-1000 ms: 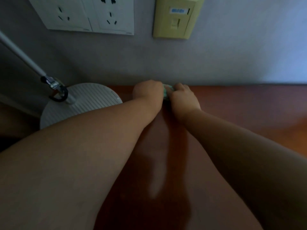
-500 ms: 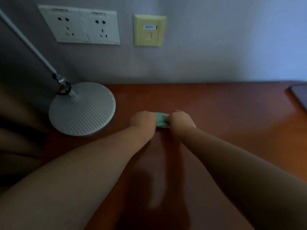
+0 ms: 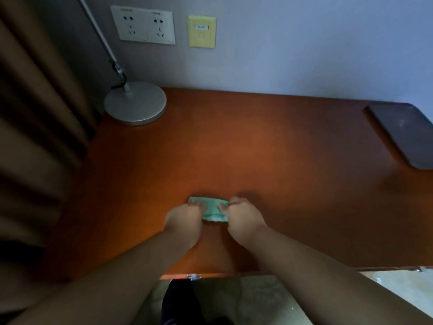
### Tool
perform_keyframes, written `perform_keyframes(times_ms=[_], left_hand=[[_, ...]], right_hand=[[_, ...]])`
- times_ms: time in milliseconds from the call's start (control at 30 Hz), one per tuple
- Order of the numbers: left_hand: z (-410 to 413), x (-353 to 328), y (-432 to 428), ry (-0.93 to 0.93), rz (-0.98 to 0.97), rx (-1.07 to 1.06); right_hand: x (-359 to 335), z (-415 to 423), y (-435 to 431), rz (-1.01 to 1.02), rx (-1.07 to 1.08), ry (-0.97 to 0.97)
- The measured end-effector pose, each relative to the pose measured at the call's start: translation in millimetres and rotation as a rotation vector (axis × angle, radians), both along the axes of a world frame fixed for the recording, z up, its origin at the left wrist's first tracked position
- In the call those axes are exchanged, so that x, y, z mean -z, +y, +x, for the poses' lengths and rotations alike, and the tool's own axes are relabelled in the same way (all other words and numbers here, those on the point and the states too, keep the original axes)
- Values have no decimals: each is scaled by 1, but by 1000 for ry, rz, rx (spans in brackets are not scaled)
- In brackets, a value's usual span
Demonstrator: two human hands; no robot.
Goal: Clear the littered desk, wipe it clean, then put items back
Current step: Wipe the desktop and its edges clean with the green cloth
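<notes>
A small green cloth (image 3: 212,211) lies on the wooden desk (image 3: 257,148) near its front edge, between both hands, the left hand (image 3: 185,218) curling its fingers onto the left end and the right hand (image 3: 243,218) gripping the right end.
</notes>
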State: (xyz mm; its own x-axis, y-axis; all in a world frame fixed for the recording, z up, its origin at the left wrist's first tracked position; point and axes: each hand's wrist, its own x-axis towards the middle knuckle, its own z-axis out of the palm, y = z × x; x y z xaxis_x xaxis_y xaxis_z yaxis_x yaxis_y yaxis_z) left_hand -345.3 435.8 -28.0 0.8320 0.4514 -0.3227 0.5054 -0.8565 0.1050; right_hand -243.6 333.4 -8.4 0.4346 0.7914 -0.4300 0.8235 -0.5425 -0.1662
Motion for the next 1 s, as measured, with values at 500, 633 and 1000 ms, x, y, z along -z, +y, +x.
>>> perform_keyframes(times_ms=[500,633,1000], left_hand=[[-54,-8,-103,135,-27,59],[-29,-10,-115,207,-9,150],[31,-2,-85,293,-4,62]], right_hand=[[2,-58,-117,38,-4,59],[-1,-40,-132,38,41,51],[10,22,-98,53,-59,29]])
